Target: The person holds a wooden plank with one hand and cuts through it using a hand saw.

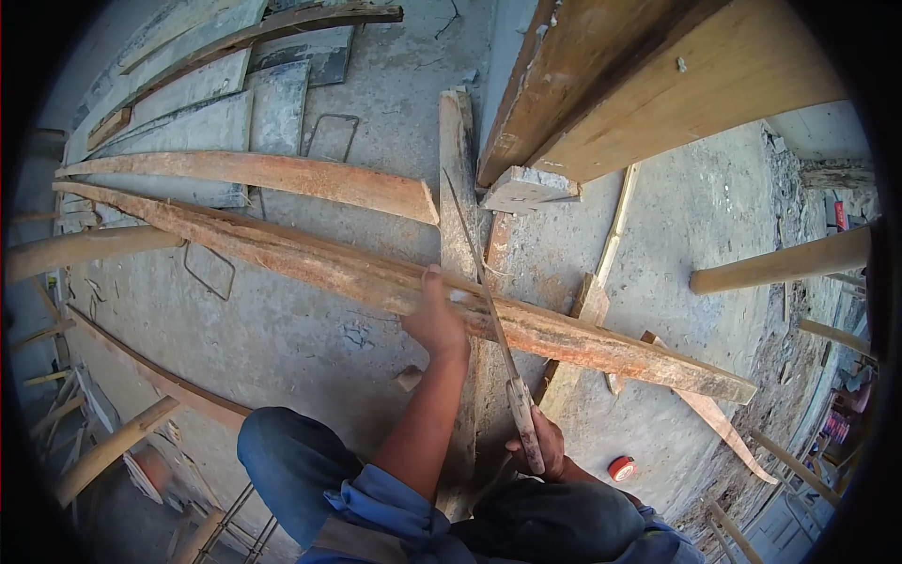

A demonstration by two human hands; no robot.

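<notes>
A long rough wooden beam runs across the middle of the view, resting over another plank that lies lengthwise beneath it. My left hand grips the beam at mid-length, its thumb on the upper side. In my right hand is a handsaw, held by its wooden handle. The saw's narrow blade crosses the beam just right of my left hand and points away from me. Whether its teeth sit inside a cut is hard to make out.
A second plank lies beyond the beam. Large timber boards rise at the upper right. Round wooden posts stand at both sides. A small round red object rests on the concrete floor near my right knee.
</notes>
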